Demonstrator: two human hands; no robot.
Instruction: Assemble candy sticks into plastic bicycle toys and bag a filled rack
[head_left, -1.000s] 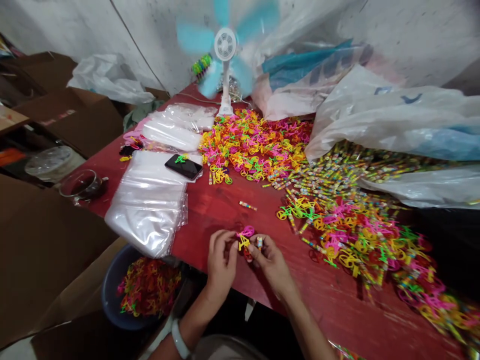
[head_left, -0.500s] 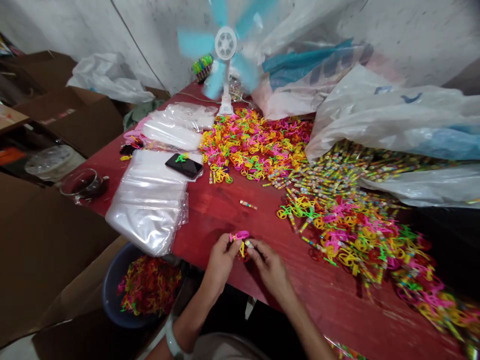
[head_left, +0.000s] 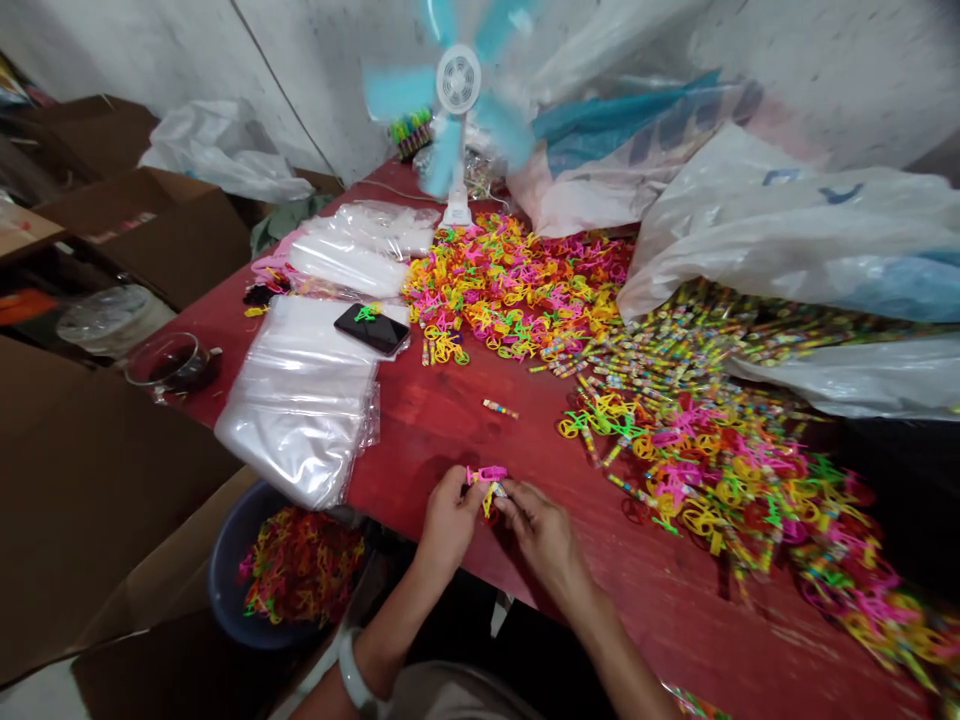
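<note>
Over the front edge of the red table, my left hand [head_left: 450, 520] pinches a small pink plastic toy piece [head_left: 492, 473], apparently bicycle-shaped. A yellow plastic piece [head_left: 488, 499] hangs just below it, between the hands. My right hand [head_left: 546, 532] is closed, its thumb and fingers on a short patterned tube [head_left: 499, 490] that meets the plastic pieces. The fingers partly hide where they join. Beyond the hands, a single patterned tube [head_left: 500, 409] lies on the table [head_left: 442, 415].
A heap of coloured plastic pieces [head_left: 510, 290] lies at the back, with patterned tubes [head_left: 652, 350] and a mixed pile [head_left: 705, 470] rightward. Clear bags [head_left: 300, 400], a phone [head_left: 379, 333] and a glass cup [head_left: 172, 365] are left. A fan [head_left: 458, 80] spins; a filled basin [head_left: 225, 590] stands below.
The pink piece has turned slightly and sits a little further right in the fingers. Both hands stay close together. The whole view has shifted slightly.
</note>
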